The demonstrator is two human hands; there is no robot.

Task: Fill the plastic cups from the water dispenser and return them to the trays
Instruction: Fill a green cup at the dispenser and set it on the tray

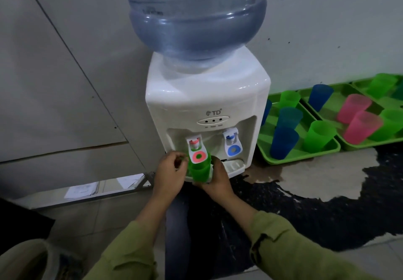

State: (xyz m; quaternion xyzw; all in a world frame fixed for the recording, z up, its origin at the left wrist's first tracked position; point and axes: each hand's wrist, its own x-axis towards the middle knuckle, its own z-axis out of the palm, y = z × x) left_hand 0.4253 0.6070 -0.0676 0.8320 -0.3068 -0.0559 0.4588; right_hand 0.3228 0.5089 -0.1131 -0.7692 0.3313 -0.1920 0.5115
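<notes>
We see a green cup (pixel 199 170) standing upright under the red tap (pixel 197 151) of the white water dispenser (pixel 207 96), its rim tucked just behind the tap's paddle and its base over the left end of the drip tray (pixel 234 166). The right hand (pixel 219 181) clasps the cup from the right and from below. Its thumb (pixel 216 163) lies against the cup's right wall near the rim, so the cup sits at the left edge of that grip. The left hand (pixel 170 173) is at the cup's left side with its fingers curled towards the rim. We cannot tell whether they pinch the rim or only touch it. The blue tap (pixel 233 142) hangs free to the right.

A large blue water bottle (pixel 196 18) sits upside down on top of the dispenser. To the right, three green trays lie side by side on the floor. The nearest tray (pixel 305 152) holds a blue cup (pixel 283 142), a teal cup (pixel 289 117) and other green and blue cups. The middle tray (pixel 370 143) holds two pink cups (pixel 363 127) among others.
</notes>
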